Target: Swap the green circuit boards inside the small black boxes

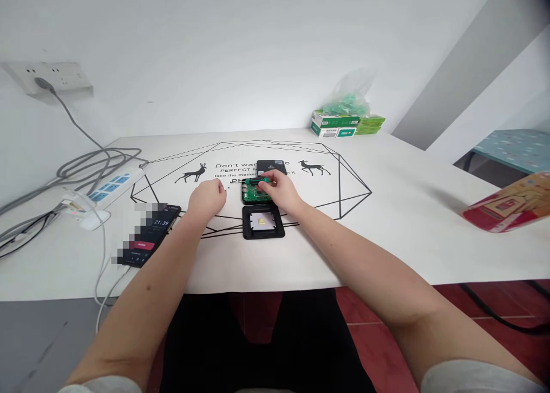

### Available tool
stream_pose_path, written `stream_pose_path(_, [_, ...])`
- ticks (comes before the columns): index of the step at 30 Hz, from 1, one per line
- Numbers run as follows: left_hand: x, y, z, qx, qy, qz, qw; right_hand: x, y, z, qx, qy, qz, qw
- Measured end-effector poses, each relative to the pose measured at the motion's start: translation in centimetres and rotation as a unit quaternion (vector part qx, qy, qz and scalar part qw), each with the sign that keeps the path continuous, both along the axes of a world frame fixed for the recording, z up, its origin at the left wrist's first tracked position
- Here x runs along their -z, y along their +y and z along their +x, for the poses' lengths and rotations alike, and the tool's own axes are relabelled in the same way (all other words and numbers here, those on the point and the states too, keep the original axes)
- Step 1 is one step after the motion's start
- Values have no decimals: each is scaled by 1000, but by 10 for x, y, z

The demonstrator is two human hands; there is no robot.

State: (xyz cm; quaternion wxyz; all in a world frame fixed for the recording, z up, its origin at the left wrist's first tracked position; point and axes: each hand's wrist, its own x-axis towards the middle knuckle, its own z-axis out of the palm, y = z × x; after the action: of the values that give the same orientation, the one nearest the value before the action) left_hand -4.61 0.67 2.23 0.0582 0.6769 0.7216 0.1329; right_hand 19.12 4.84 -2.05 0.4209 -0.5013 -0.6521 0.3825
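My right hand has its thumb and fingers closed on a slim green-and-black tool, which looks like a screwdriver. This tool lies across the top of a green circuit board set in a black casing. My left hand is curled closed on the table, left of the board and apart from it; whatever its fingers hold, if anything, is hidden. Nearer me is a black cover with a pale square inside. Behind the board lies a black flat case with small labels, partly covered by my right hand.
A phone lies beside my left forearm, near white cables. At left are a power strip and coiled grey cords. Boxes with a plastic bag on top stand at the back wall. A red-and-tan package sits at right.
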Motion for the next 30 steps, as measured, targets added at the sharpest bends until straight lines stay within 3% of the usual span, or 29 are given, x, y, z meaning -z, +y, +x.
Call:
stream_pose_path(6, [6,3,3,-3,-58,3,998,-8,-3,3,-6,142,-32,989])
stream_pose_path(11, [13,9,3,-45,-227,10,973,-19,-7,6,12,225,-40,973])
stream_pose_path(14, [18,13,0,-18,-324,-13,946,-24,-7,10,14,241,-46,969])
stream_pose_path(17, [21,16,-5,24,-358,-41,932,-25,-5,14,19,252,-55,966])
stream_pose_path(20, [22,16,-7,16,-314,-25,949,-24,-2,16,26,258,-51,964])
stream_pose_path(24, [26,16,-3,28,-161,21,986,-19,3,19,22,227,-10,974])
stream_pose_path(30, [30,15,-1,85,-86,6,993,-12,5,19,-25,179,25,983])
